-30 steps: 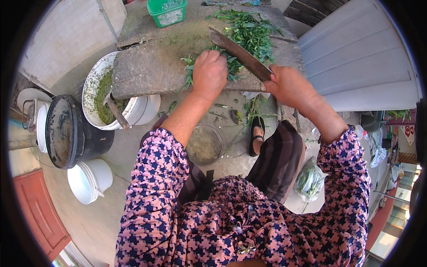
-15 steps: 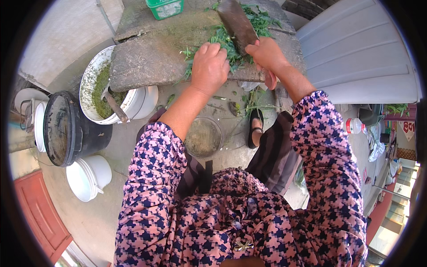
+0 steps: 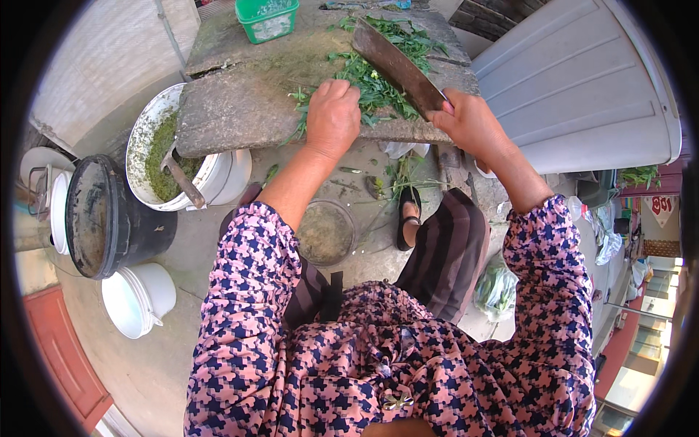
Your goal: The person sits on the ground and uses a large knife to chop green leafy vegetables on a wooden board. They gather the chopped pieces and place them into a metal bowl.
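My right hand [image 3: 472, 125] grips a cleaver [image 3: 397, 67] by its handle. Its broad, dark blade slants up and to the left, over a heap of leafy greens [image 3: 371, 86] on a weathered wooden board [image 3: 240, 102]. At the heap's left edge my left hand [image 3: 333, 116] is closed, fingers curled down on the greens, with leaves poking out beside it. The fingertips are partly hidden. More greens [image 3: 415, 40] lie beyond the blade, toward the far side of the board.
A green plastic tub [image 3: 268, 20] stands on the board's far left. Below its left end, a white bucket [image 3: 211, 182] holds green mash and a scoop [image 3: 182, 178]. Farther left are a black bucket [image 3: 138, 218] and a white pail [image 3: 149, 295]. A grey container [image 3: 575, 87] flanks the right side.
My right hand has moved right with the cleaver, whose blade was lower among the greens and blurred before. My left hand has stayed at the greens, slightly shifted with the whole view.
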The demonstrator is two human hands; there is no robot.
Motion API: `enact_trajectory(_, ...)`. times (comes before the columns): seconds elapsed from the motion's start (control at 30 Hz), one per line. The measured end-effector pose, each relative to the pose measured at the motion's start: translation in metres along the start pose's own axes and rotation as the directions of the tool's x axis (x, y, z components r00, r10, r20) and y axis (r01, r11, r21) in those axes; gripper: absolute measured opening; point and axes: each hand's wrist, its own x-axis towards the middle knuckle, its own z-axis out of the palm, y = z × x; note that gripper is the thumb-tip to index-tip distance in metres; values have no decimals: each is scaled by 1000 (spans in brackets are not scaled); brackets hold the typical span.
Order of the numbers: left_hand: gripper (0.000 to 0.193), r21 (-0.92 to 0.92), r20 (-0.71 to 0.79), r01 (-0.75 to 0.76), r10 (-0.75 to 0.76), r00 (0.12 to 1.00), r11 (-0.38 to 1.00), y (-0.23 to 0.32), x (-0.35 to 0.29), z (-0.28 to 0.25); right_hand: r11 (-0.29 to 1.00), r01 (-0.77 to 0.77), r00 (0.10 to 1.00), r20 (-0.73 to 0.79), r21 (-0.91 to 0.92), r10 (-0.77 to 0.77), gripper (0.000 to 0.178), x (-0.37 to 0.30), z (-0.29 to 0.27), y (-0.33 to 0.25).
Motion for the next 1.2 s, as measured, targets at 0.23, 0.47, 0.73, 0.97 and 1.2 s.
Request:
enact_trajectory(0.23,19,-7,15,10,-10,1000,1000,6,1,-3,977,37,963,270,-212,22,27,9,7,7)
enact_trajectory(0.47,28,-24,80,15,-13,997,1000,6,-1,-8,995,-16,990,137,-101,30,27,54,38,-7)
enact_trajectory(0.73,33,22,38,-31,30,999,999,3,-3,-1,814,-283,952,44,507,304,33,45,49,31)
enact_trajectory(0.97,23,-11,-43,-20,20,999,1000,2,0,2,999,18,1000,4,26,-19,30,-17,11,-3)
enact_trajectory(1.2,16,-59,-74,3,-7,997,998,5,1,2,999,-21,979,199,-45,30,29,-21,-6,-10)
